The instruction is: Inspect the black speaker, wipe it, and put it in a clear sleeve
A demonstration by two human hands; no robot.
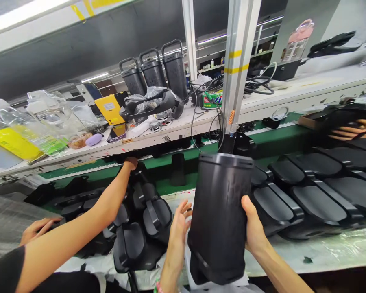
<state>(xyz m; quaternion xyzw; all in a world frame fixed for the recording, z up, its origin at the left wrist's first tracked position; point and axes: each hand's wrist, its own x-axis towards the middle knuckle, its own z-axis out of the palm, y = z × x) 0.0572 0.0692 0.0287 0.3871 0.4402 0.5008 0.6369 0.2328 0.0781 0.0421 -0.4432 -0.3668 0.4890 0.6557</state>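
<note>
A tall black plastic housing (220, 219) with a slightly wider top rim stands upright in front of me, leaning a little. My right hand (256, 230) grips its right side, the thumb along the wall and the other fingers hidden behind it. Beside the left wall is my left hand (179, 228), fingers stretched out and apart; whether the fingertips touch the housing I cannot tell. A beaded bracelet shows at my left wrist. Under the housing lies a white sheet, partly hidden.
Similar black housings (276, 203) with handles fill the bench right and left (129, 242). A co-worker's arm (88, 217) reaches in from the left; another person's hand (354, 130) is at far right. A metal post (239, 61) rises from the cluttered shelf (189, 126).
</note>
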